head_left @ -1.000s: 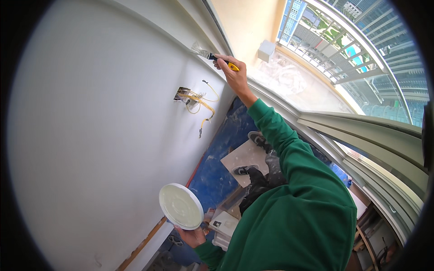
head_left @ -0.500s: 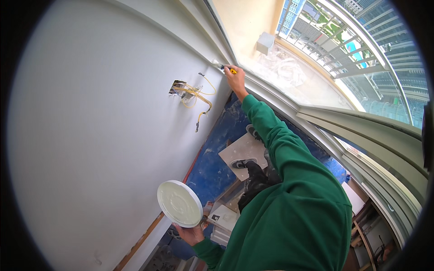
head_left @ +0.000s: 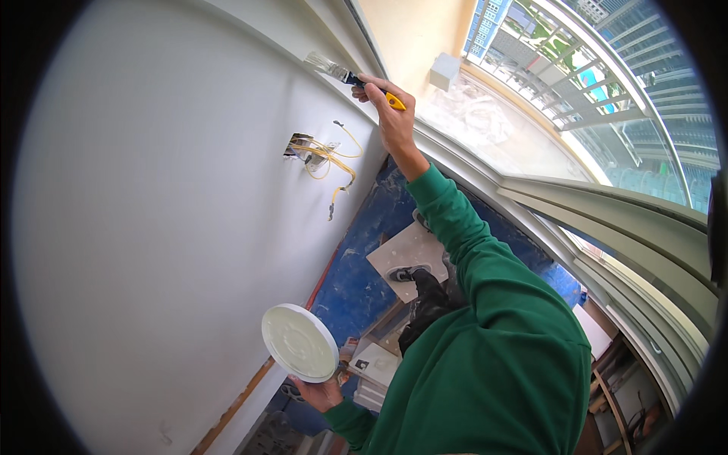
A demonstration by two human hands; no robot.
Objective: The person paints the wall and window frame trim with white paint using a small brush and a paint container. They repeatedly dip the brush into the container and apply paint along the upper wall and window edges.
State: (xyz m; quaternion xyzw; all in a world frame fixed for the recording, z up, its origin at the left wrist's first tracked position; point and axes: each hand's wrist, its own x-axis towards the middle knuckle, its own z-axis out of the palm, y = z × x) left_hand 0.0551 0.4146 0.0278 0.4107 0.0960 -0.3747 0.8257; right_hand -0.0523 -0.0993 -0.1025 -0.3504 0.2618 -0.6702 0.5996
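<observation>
My right hand [head_left: 387,102] grips a paintbrush [head_left: 351,78] by its dark and yellow handle. White-coated bristles point up and left, at the corner where the wall [head_left: 167,189] meets the window frame [head_left: 436,148]; whether they touch is hard to tell. Low in the view, my left hand [head_left: 320,393] supports a round white lid [head_left: 300,343] from beneath its lower edge. Whitish paint is smeared over the lid's inner face. Most of that hand's fingers are hidden behind the lid.
Yellow wires [head_left: 334,163] stick out of a square wall opening. Below, my shoes stand on a pale board [head_left: 402,254] above a blue, paint-spotted floor covering [head_left: 345,288]. To the right is a glass window with a balcony railing [head_left: 588,68] beyond. Boards and boxes [head_left: 375,364] lie low down.
My right hand has lifted the brush up and to the left along the corner, and more of the brush shows. The lid in my left hand has barely shifted.
</observation>
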